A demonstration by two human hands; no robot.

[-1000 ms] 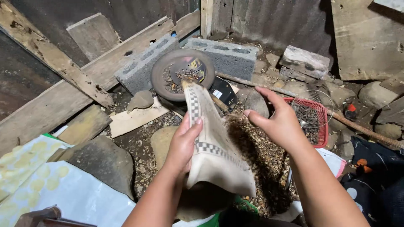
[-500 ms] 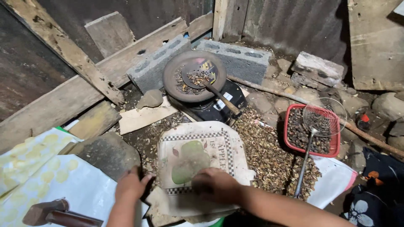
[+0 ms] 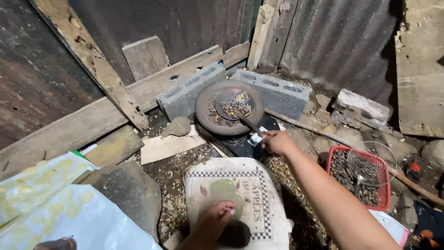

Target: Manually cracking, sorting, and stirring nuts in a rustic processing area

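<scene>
**A spoon is held over the round pan**

The right hand (image 3: pixel 277 141) is stretched out toward twelve o'clock. Its grip is closed around the handle of a long spoon (image 3: pixel 240 115). The flat end of the spoon is laid in the round pan (image 3: pixel 229 107), among small brown bits. The pan is set at about twelve o'clock from the hand, on a dark stove (image 3: pixel 245 141), just in front of two grey blocks (image 3: pixel 231 90).

The left hand (image 3: pixel 215 220) is seen at six o'clock, low in the picture. It is pressed flat on a cloth (image 3: pixel 240 199) with a checked border and fruit pictures. The fingers are bent down onto the cloth, so nothing is gripped in them. The cloth is spread over a lump on the ground, and it is found between the two arms.

A red basket (image 3: pixel 358 173) full of dark bits is seen at three o'clock from the cloth. A wire sieve (image 3: pixel 372 162) is rested on top of it. Small husks are scattered on the ground all around the cloth. A flat grey stone (image 3: pixel 127 190) is placed at nine o'clock from the cloth, and a yellow spotted sheet (image 3: pixel 51 203) is spread next to the stone.
</scene>
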